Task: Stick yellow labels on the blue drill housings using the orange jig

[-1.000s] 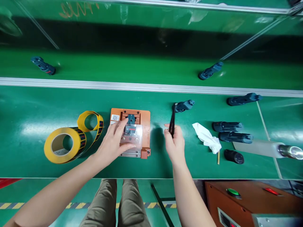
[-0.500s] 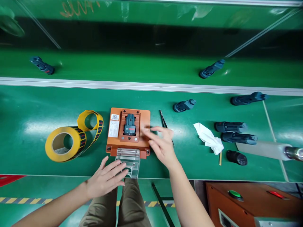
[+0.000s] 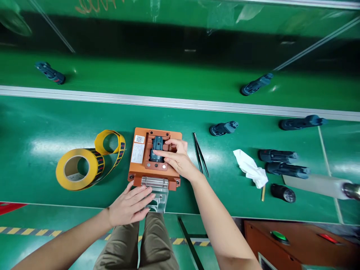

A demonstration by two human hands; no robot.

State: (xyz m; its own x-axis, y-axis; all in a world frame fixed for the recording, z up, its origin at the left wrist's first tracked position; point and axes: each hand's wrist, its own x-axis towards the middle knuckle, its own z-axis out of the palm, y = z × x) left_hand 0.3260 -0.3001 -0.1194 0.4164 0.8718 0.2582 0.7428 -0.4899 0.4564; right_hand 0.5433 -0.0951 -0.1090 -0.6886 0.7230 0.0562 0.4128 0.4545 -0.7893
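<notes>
A dark blue battery pack (image 3: 158,143) sits in the recess of an orange fixture (image 3: 138,167). Over its lower part reaches my right hand (image 3: 179,156), index finger stretched across the front face and the other fingers apart at its right side. The finger covers most of that face. My left hand (image 3: 132,204) lies flat, fingers extended, on the left part of a clear plastic flap (image 3: 161,195) hinged at the fixture's front edge. To the right of the fixture rest black tweezers (image 3: 200,154).
At left stands a yellow roll of labels (image 3: 73,170), its loose strip curling behind. Several similar dark blue packs (image 3: 224,128) lie to the right and on the back ledge. A white tissue (image 3: 250,168) and a black cylinder (image 3: 282,192) lie at right, near a brown box (image 3: 272,240).
My right hand has moved left from beside the fixture onto the battery pack, uncovering the tweezers. My left hand stays at the clear flap. The view has shifted slightly.
</notes>
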